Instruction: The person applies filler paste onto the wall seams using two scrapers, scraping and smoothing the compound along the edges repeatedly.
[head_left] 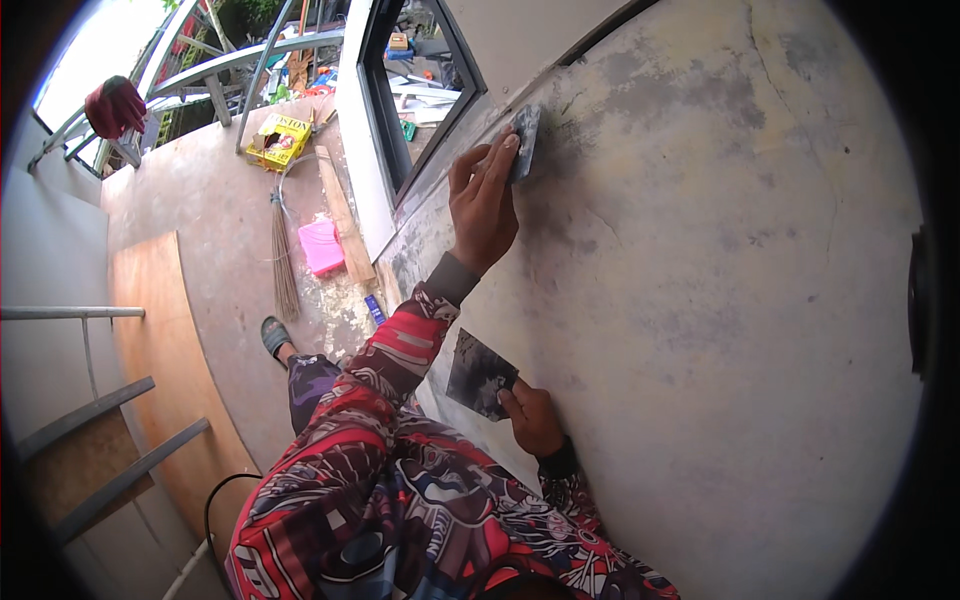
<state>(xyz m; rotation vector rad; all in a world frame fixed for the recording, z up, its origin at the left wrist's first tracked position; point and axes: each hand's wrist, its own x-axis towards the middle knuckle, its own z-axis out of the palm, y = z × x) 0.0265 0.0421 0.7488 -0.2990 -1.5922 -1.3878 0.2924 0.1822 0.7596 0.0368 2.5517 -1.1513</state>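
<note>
My left hand [485, 205] reaches up along the patchy grey-and-cream wall [690, 270]. Its fingers are closed on a thin flat putty scraper [528, 142], held against the wall near the window corner. Lower down, my right hand [537, 420] grips a dark square putty plate [478, 372] by one edge, thumb on the upper face. Pale smears mark this plate. Cracks and darker grey patches run across the wall surface beside both hands.
A window frame [375, 90] adjoins the wall. On the floor lie a yellow box [279, 141], a broom [284, 260], a pink container [321, 247], a wooden plank [343, 215] and pale debris. A plywood sheet [175, 330] and metal railings [250, 60] stand left.
</note>
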